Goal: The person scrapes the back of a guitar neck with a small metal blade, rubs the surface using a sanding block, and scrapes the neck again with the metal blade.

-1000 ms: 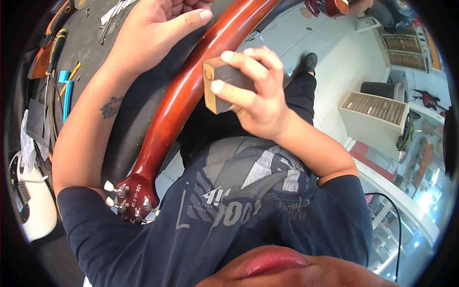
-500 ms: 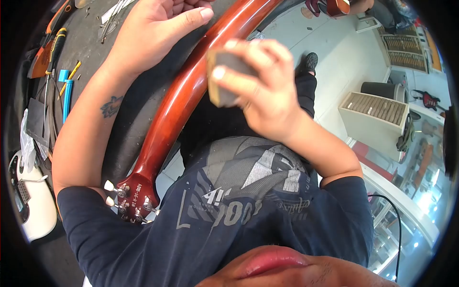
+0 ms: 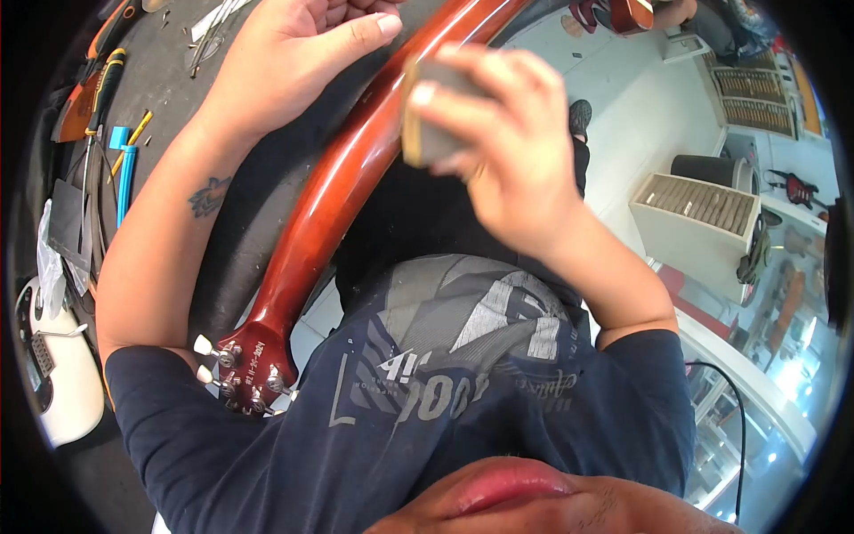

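Observation:
A glossy red-brown guitar neck [image 3: 342,182] runs diagonally, its rounded back facing up. The headstock [image 3: 258,356], with pale tuner buttons, lies by my left sleeve. My right hand [image 3: 520,147] is closed around a dark grey sanding block [image 3: 440,116] with a tan edge. This block is at the right side of the neck; motion blur hides whether they touch. Left of the neck is my left hand [image 3: 311,49], thumb stretched out and fingers loosely curled, partly cut off at the top. Nothing shows in it.
Screwdrivers [image 3: 105,89], a blue tube-like tool [image 3: 125,182] and a yellow pencil [image 3: 138,133] lie on the dark bench at left. A cream guitar body [image 3: 76,378] sits lower left. To the right are a white box with slats [image 3: 694,209] and a glass display case [image 3: 765,374].
My right hand and the sanding block have moved up and slightly right along the neck. My left hand and the guitar stay nearly still.

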`<act>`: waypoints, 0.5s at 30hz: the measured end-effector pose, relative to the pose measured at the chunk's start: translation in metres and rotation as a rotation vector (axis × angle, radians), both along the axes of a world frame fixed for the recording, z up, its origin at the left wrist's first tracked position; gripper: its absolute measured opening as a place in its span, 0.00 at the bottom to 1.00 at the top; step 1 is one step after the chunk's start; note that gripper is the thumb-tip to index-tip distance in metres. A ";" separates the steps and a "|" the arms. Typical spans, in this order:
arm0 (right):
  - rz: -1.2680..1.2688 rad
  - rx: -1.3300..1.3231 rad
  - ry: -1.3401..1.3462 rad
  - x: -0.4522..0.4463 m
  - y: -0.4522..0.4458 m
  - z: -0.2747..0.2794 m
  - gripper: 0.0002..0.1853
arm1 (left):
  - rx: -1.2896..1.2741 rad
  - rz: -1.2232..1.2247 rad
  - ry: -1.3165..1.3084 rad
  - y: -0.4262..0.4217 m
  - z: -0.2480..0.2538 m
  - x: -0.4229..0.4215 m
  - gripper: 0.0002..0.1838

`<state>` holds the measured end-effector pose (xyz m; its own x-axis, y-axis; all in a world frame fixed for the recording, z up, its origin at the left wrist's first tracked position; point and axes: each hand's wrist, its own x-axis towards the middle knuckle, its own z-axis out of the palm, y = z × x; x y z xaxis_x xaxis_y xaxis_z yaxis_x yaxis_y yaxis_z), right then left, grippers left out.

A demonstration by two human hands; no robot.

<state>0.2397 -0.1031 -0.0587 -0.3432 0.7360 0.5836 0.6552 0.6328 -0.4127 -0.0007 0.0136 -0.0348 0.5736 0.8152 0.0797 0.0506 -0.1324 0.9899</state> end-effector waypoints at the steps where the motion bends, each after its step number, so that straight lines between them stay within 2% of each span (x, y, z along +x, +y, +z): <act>1: -0.034 0.004 -0.021 0.001 0.003 0.000 0.33 | -0.032 0.008 -0.068 -0.002 -0.006 0.001 0.15; 2: -0.066 0.016 -0.042 0.002 0.005 0.002 0.33 | -0.035 -0.002 -0.049 -0.003 -0.006 0.000 0.15; 5: 0.170 0.004 -0.049 -0.020 -0.031 0.006 0.23 | -0.017 -0.015 -0.010 0.003 -0.004 -0.004 0.17; 7: 0.387 -0.066 0.012 -0.017 -0.043 0.026 0.23 | -0.052 -0.029 -0.043 0.002 -0.003 -0.003 0.17; 9: 0.503 -0.035 0.084 -0.012 -0.044 0.035 0.22 | -0.070 -0.060 -0.035 -0.003 0.003 0.000 0.19; 10: 0.506 -0.006 0.098 -0.007 -0.043 0.039 0.22 | -0.037 -0.122 0.099 -0.002 0.010 -0.003 0.26; 11: 0.497 0.011 0.108 -0.004 -0.044 0.043 0.21 | 0.242 -0.166 0.242 -0.009 0.029 0.001 0.31; 13: 0.456 0.028 0.092 0.008 -0.040 0.050 0.23 | 0.539 -0.297 0.353 -0.003 0.019 -0.002 0.43; 14: 0.428 0.008 0.088 0.013 -0.040 0.055 0.22 | 0.722 -0.297 0.377 -0.007 0.021 0.000 0.43; 15: 0.390 -0.035 0.081 0.017 -0.040 0.059 0.22 | 0.710 -0.206 0.433 -0.016 0.023 0.008 0.42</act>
